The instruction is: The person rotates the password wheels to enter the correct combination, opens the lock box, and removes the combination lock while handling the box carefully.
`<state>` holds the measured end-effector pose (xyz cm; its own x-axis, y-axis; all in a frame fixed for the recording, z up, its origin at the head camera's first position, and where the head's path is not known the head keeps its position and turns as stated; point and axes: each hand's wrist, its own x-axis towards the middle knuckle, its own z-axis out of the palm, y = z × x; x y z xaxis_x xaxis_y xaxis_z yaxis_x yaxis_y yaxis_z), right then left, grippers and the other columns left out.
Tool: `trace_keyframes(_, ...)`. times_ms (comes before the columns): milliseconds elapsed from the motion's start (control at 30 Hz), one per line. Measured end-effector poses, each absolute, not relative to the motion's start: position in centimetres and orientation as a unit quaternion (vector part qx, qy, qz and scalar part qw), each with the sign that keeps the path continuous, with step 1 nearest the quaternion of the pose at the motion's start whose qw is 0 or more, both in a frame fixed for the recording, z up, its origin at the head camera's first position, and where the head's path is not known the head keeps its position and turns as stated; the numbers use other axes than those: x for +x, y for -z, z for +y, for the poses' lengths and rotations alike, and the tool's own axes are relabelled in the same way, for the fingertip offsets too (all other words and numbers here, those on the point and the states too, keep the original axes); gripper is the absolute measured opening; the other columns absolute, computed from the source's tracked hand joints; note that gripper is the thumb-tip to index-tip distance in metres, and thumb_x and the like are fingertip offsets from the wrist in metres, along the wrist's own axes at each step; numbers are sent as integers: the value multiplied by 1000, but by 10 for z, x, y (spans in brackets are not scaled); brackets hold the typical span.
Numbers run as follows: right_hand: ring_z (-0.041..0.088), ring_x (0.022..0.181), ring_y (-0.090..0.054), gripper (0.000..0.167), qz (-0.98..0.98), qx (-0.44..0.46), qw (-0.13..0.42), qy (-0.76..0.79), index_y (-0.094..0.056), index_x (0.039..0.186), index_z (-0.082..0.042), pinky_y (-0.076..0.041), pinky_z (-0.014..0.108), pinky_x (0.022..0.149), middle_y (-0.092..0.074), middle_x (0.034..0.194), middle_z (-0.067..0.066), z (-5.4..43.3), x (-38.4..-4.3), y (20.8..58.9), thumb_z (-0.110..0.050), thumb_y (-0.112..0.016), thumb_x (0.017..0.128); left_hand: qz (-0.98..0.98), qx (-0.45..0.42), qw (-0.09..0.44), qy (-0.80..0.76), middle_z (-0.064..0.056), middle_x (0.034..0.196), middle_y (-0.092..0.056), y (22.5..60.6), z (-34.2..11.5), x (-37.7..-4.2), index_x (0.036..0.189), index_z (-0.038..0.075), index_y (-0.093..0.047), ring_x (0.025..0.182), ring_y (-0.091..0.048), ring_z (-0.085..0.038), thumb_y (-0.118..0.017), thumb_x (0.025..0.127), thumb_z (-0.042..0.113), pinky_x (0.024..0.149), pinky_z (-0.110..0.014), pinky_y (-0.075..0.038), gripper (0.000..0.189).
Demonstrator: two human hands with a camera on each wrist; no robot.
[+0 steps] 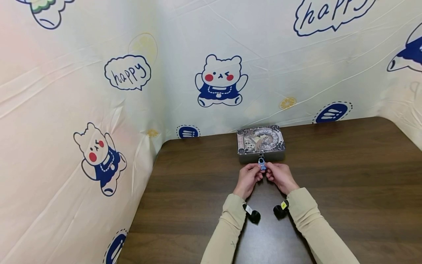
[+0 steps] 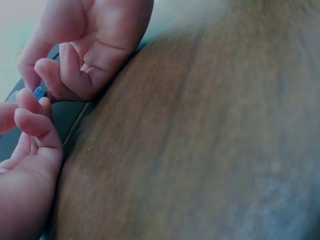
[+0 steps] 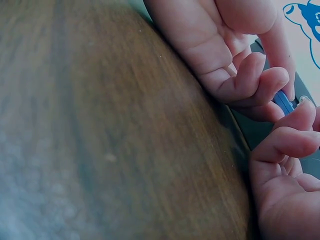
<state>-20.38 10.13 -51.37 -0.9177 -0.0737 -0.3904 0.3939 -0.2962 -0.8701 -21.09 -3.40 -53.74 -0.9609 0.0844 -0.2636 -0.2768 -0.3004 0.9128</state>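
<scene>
A small blue padlock (image 1: 262, 165) hangs at the front of a dark tin box (image 1: 260, 140) with an ornate printed lid, which is closed. My left hand (image 1: 248, 179) pinches the padlock from the left with thumb and fingertips. From the other side, my right hand (image 1: 281, 177) pinches it too. In the left wrist view, a blue edge of the padlock (image 2: 39, 92) peeks out among the fingertips. The right wrist view shows more of the padlock's blue side (image 3: 284, 102). Fingers cover much of its body, and I cannot tell whether its shackle is locked.
The box stands near the back edge of a brown wooden table (image 1: 346, 176). A pale curtain (image 1: 178, 73) with printed bears hangs right behind it and along the left side. Small black cameras (image 1: 280, 211) are strapped at both wrists.
</scene>
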Motion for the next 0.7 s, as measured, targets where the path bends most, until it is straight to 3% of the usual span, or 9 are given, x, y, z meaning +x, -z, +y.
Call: trace_keyframes(700,2,53,-48,20,574,129,141,796,-58,74,-9,-39,12,46,-52,59,-6,101,-203,515,-9,-52,93,589,-78,112,-797,-2,74,-63,537,-34,-211,99,0,-63,55,-55,-6,-59,92,5,51,-17,-45,10)
